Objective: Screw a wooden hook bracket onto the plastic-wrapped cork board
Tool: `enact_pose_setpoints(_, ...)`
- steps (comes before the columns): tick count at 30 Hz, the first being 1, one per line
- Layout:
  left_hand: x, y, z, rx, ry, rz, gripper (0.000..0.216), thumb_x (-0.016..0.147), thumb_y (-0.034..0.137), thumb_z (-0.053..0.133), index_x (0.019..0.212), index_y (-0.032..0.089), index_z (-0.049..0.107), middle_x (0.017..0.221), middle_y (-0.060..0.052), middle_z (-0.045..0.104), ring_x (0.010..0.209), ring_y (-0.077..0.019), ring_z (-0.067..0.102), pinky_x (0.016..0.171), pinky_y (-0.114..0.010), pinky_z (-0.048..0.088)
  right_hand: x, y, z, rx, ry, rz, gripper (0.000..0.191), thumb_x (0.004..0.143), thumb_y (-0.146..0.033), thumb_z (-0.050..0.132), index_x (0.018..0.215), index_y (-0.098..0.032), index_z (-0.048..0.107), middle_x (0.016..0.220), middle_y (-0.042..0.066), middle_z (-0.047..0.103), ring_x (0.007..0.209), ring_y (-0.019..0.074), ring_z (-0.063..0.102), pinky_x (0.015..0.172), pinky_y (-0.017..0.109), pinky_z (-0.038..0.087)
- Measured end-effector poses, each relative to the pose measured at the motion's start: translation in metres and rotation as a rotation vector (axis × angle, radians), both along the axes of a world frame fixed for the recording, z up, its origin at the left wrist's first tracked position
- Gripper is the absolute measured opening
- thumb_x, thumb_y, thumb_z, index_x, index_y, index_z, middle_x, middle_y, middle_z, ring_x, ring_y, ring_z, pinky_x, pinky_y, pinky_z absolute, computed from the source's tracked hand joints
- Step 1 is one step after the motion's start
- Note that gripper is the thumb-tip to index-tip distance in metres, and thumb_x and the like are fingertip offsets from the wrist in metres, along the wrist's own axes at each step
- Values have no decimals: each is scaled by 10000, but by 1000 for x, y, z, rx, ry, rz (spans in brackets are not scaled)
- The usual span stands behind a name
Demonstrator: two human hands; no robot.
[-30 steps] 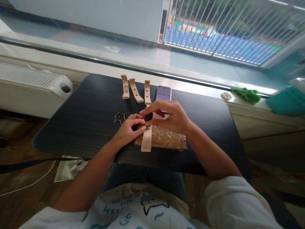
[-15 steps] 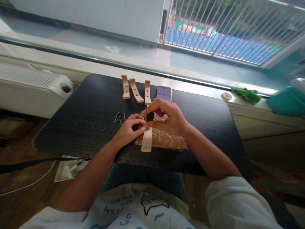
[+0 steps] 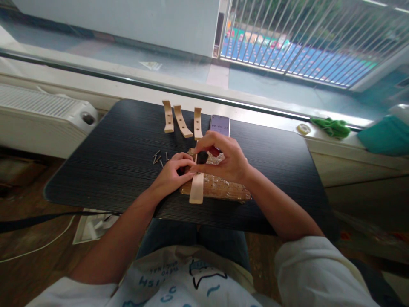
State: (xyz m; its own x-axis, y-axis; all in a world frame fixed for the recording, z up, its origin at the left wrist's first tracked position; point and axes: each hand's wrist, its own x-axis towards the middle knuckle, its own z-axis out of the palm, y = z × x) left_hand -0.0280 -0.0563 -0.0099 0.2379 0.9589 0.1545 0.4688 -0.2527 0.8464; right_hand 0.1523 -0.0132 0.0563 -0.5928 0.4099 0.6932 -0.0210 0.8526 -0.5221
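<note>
A pale curved wooden piece (image 3: 196, 194) lies across a brown block wrapped in clear plastic (image 3: 226, 186). My left hand (image 3: 174, 172) is closed at the wooden piece's left side, its fingertips pressed to it near the middle. From the right, my right hand (image 3: 226, 157) curls thumb and fingers around a dark handle (image 3: 202, 157), which looks like a screwdriver's; a bit of red shows under the fingers. The handle stands over the wooden piece, beside a small screw head at the thumb tip. Its shaft and tip are hidden by my fingers.
Several loose screws (image 3: 156, 157) lie left of my hands. Three more curved wooden pieces with holes (image 3: 182, 121) rest at the table's back, next to a phone (image 3: 220, 124) showing a timer. A tape roll (image 3: 303, 129) and green cloth (image 3: 330, 128) are on the sill.
My right fingers have shifted slightly around the dark handle, which has turned a little. My left hand and the wooden piece stay in place.
</note>
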Motion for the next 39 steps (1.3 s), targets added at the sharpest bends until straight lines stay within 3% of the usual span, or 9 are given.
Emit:
enact_pose_setpoints(14,0,0,-1,-7,-6,13,210,755,349,616,855,185,700,1006,-63,651,1020,-259,575,916,-381,474,0,2,-5,70,47,-9,205,846,-303,647,968,-165,558,839,3,603,749,92,565,624,234,471)
enact_pose_setpoints(21,-1,1,-5,8,-15,24,177,752,356,626,768,184,660,970,-51,645,974,-248,589,918,-380,473,7,0,10,36,-60,105,129,885,-153,540,1011,-146,568,989,53,649,863,104,596,720,261,516)
enact_pose_setpoints(28,1,-1,-3,4,-4,34,156,770,340,622,765,192,669,948,-47,661,974,-250,588,906,-388,478,8,-1,12,-76,-118,113,206,884,-135,559,1088,-111,565,963,41,665,677,33,546,564,153,439)
enact_pose_setpoints(31,1,-1,-1,4,15,40,174,773,360,626,744,194,669,904,-45,667,962,-257,593,889,-388,486,7,-2,12,-68,-101,163,245,904,-129,538,1148,-123,560,1062,50,669,759,36,580,652,166,473)
enact_pose_setpoints(34,1,0,-1,-2,35,34,202,773,380,627,720,190,669,867,-48,665,936,-262,598,865,-392,494,7,0,13,-38,-99,210,231,921,-151,521,1140,-134,592,1031,43,695,880,71,617,767,218,499)
enact_pose_setpoints(39,0,0,-3,1,11,27,192,770,362,618,755,182,681,885,-54,663,923,-258,601,846,-395,499,7,1,13,-83,-122,225,245,934,-166,484,1138,-142,619,1025,47,708,904,91,631,778,246,505)
